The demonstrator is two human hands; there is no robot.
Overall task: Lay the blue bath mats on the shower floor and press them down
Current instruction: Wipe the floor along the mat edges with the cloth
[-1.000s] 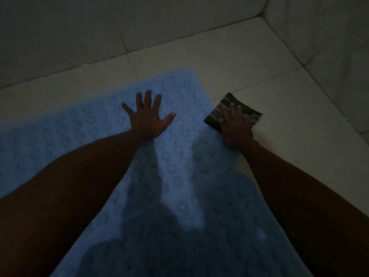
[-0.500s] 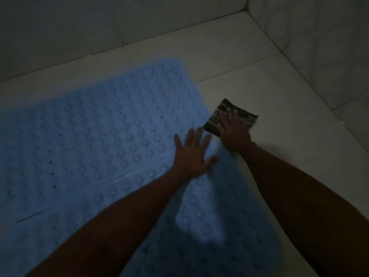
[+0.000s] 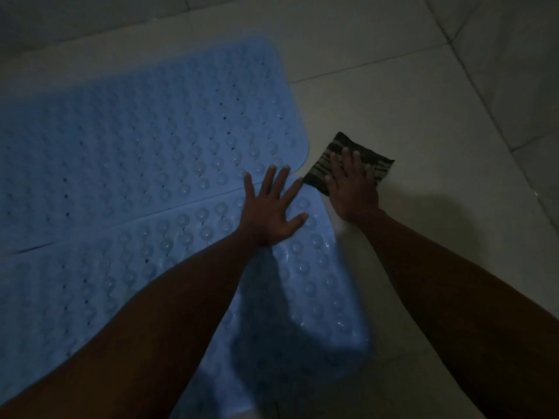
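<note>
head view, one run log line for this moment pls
left hand flat on near blue mat | right hand on striped cloth | far blue mat laid

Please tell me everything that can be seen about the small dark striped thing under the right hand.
The dark striped cloth looks like a small folded piece of fabric, roughly square, dark with paler stripes. It lies flat on the pale tiled floor, turned so that one corner points away from the person, just right of the far blue mat. The right hand rests on it with straight fingers and covers its near part. Whether it touches the mat's edge cannot be told in the dim light.
</note>
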